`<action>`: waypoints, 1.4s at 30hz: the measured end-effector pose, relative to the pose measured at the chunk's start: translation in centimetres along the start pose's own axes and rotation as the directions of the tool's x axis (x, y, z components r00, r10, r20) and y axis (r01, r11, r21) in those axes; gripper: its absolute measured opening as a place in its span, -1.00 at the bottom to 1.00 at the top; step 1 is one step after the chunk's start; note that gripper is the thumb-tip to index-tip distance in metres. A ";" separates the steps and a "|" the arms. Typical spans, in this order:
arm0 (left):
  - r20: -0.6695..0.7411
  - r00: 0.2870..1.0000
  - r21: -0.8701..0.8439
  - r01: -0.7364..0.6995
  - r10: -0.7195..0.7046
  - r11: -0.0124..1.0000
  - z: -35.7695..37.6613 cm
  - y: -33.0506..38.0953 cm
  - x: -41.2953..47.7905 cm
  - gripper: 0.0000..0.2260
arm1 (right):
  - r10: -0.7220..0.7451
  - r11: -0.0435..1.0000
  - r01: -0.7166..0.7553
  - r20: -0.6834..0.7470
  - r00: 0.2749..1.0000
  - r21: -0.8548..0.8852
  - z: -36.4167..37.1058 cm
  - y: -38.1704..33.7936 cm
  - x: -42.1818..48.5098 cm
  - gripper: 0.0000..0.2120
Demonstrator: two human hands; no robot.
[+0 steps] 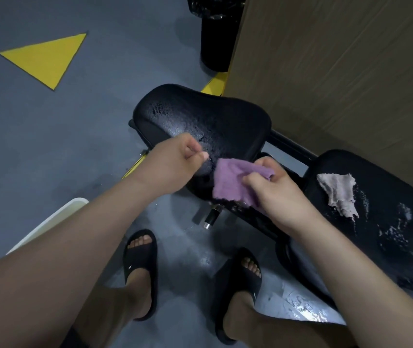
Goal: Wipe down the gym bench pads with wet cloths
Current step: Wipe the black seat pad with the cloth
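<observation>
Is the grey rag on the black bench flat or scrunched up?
Scrunched up. The grey cloth rag lies bunched and wrinkled on the wet black bench pad.

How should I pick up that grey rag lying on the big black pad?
Pinch the grey rag at its bunched-up middle, coming straight down from above. It lies limp and flat on the wet pad, so no edge sticks up to slide under.

No legible text anywhere.
</observation>
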State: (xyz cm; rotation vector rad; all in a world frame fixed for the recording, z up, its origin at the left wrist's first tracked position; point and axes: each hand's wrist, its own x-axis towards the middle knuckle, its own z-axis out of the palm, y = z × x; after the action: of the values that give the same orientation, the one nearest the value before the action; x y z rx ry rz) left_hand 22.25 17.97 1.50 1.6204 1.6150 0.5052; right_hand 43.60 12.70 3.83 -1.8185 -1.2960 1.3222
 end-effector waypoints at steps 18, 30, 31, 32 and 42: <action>0.292 0.956 0.493 -0.137 -0.015 0.859 1.0 -4.0 2.2 -0.25 | -0.357 0.324 0.447 0.330 0.874 -0.834 2.5 4.5 3.5 -0.37; 0.326 0.945 0.440 -0.177 0.027 0.880 0.6 -5.0 2.3 -0.20 | -0.349 0.327 0.414 0.299 0.888 -0.849 3.9 3.3 4.4 -0.49; 0.324 0.946 0.432 -0.176 0.030 0.884 0.6 -5.1 2.2 -0.19 | -0.336 0.357 0.364 0.245 0.910 -0.860 4.1 2.8 5.0 -0.49; 0.322 0.946 0.428 -0.178 0.034 0.886 0.6 -5.2 2.1 -0.18 | -0.349 0.356 0.350 0.224 0.910 -0.866 4.6 2.7 5.0 -0.49; 0.379 0.926 0.402 -0.160 -0.004 0.902 0.8 -5.3 2.1 -0.10 | -0.343 0.342 0.339 0.220 0.913 -0.877 4.2 1.6 7.9 -0.49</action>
State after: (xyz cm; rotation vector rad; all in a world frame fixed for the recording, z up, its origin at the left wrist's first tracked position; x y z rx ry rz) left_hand 19.61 19.23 -3.41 1.9678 1.4325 -0.1368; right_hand 40.77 18.81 -2.24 -1.9228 -2.5614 0.2810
